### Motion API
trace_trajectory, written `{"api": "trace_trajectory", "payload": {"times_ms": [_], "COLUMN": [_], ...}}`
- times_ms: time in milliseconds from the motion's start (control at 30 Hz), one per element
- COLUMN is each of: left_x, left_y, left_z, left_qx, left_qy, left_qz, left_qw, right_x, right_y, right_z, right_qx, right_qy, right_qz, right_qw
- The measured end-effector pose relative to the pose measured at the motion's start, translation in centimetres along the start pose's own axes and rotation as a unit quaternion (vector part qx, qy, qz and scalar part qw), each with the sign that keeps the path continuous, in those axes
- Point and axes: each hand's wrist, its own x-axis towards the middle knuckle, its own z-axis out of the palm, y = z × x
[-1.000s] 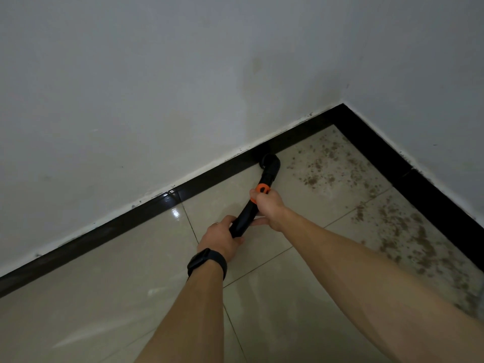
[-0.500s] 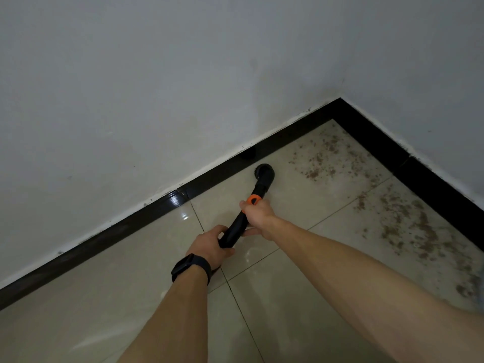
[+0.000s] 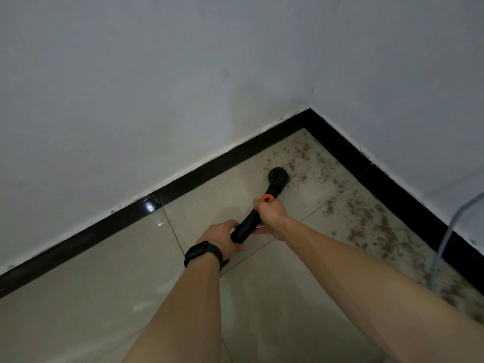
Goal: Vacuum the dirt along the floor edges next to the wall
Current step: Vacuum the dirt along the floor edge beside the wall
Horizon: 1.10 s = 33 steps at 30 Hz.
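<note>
While L hand (image 3: 222, 238) & R hand (image 3: 271, 213) grip vac wand (image 3: 248, 224), nozzle (image 3: 278, 176) meets dirt (image 3: 366, 218).

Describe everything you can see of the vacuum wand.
The wand is a black, plastic-looking tube with an orange collar partway along and a round head. It slants from lower left to the right, head down on the tiled floor at the edge of the brown dirt, near the skirting. The left hand grips its near end; the right hand grips it at the collar.
</note>
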Motion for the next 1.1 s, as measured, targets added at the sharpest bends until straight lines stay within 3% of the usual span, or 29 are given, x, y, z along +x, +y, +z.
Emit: {"api": "trace_trajectory", "payload": {"times_ms": [600, 1100], "left_x": [1.7, 3.4], "left_y": [-1.4, -0.3], "left_z": [0.1, -0.1], "left_qx": [-0.055, -0.057], "left_qy": [0.031, 0.067], "left_qz": [-0.029, 0.007], "left_qw": [0.998, 0.996], "right_x": [2.6, 4.9], "right_y": [-1.6, -3.6], "right_z": [2.3, 2.2], "right_qx": [-0.029, -0.047], "right_qy": [-0.024, 0.011], "right_qz": [0.0, -0.024], "right_qw": [0.999, 0.999]}}
